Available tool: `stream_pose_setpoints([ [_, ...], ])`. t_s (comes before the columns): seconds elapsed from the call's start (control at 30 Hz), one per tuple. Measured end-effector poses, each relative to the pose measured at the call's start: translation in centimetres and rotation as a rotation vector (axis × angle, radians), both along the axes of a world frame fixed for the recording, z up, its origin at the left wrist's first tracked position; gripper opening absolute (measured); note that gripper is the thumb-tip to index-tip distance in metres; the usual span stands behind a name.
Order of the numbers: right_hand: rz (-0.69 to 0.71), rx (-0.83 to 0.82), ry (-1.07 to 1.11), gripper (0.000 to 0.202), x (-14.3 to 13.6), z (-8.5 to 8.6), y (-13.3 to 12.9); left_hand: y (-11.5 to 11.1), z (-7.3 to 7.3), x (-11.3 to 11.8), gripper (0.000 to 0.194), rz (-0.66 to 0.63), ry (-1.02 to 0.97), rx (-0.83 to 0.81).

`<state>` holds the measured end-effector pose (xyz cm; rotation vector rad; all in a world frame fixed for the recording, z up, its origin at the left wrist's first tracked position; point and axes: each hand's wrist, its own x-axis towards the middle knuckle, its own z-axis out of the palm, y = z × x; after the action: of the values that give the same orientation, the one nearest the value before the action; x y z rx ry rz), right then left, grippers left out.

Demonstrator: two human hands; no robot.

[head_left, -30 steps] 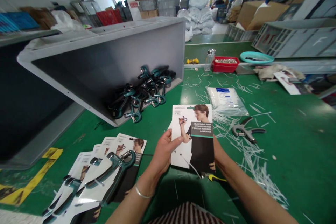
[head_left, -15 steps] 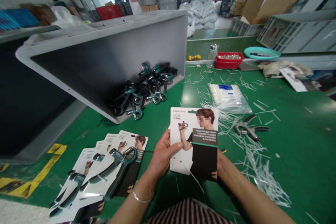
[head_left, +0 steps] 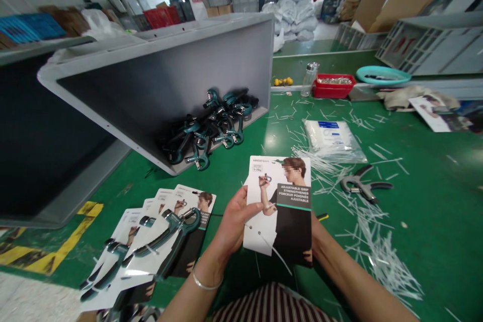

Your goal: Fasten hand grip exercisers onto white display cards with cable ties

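Note:
My left hand [head_left: 234, 219] grips a printed backing card [head_left: 289, 231] for a grip strengthener by its left edge, thumb on the front. Through a small hole low on the card's left side pokes a white cable tie [head_left: 279, 255], its tail hanging down. My right hand [head_left: 317, 234] reaches behind the card's right edge, where its fingers are hidden. To the left lies an overlapping pile of similar cards [head_left: 183, 249] with teal and black hand grips [head_left: 166, 241] on them.
A grey crate [head_left: 226, 60] lies on its side with several hand grips [head_left: 199, 146] inside. Rightward are a bag of cable ties [head_left: 332, 136], pliers-like cutters [head_left: 364, 183] and scattered tie pieces [head_left: 392, 266]. Farther back stand a red tray [head_left: 334, 89], a glass bottle [head_left: 309, 80] and a teal plate [head_left: 383, 75].
The card has tilted slightly in my hands, its top leaning away. The whole view has shifted a little, so surroundings appear farther right.

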<state>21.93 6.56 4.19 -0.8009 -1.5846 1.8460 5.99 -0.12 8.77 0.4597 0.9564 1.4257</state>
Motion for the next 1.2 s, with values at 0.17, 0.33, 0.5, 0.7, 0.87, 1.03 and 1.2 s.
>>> stream_pose_setpoints([
  [0.17,-0.109,-0.384,0.152,0.030,0.2,1.0,0.7,-0.2,-0.4,-0.4,0.050,0.011,0.002,-0.009],
  [0.33,-0.049,-0.505,0.195,0.036,0.6,0.8,1.0,-0.2,-0.3,-1.5,0.051,-0.004,0.004,-0.010],
  [0.5,0.003,-0.343,0.066,0.034,1.1,0.6,1.3,-0.4,-0.4,-2.9,0.051,-0.115,0.027,-0.035],
  [0.7,0.143,-0.077,-0.061,0.032,1.5,0.6,1.9,-0.4,0.0,-3.9,0.050,-0.143,0.057,-0.044],
  [0.87,0.130,0.073,-0.024,0.030,0.9,-0.1,1.4,-0.4,0.1,-4.1,0.050,-0.144,0.039,-0.036],
  [1.03,-0.048,0.247,-0.096,0.030,0.9,-0.1,0.6,-0.4,-0.3,-3.9,0.044,-0.121,0.032,-0.036],
  [1.2,-0.123,0.503,-0.220,0.031,1.0,0.7,0.2,-0.2,-0.2,-3.9,0.046,-0.076,-0.045,-0.043],
])
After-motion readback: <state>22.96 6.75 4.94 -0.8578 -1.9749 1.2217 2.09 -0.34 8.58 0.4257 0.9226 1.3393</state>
